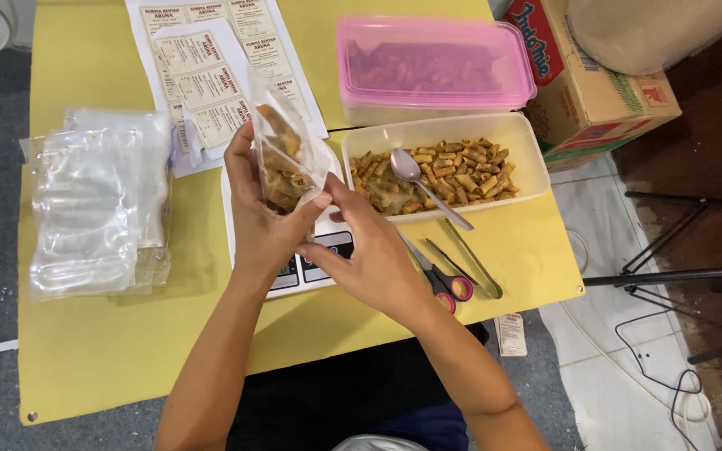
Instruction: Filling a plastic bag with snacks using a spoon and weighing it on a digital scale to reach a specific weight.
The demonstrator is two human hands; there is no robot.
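Observation:
My left hand [259, 215] holds a clear plastic pouch [285, 150] partly filled with golden fried snack pieces, tilted above a white kitchen scale [321, 255]. My right hand [367, 250] is beside it, its fingers touching the pouch's lower edge over the scale. Right of the hands an open white tub [528, 159] holds more of the snack pieces, with a metal spoon [422, 184] resting in it.
A pink-lidded tub [428, 71] stands behind the open one. A stack of empty clear pouches [94, 205] lies at the left. Label sheets [211, 71] lie at the back. Scissors [442, 280] and metal tongs [470, 259] lie on the yellow table [102, 359]. A cardboard box [603, 92] sits off to the right.

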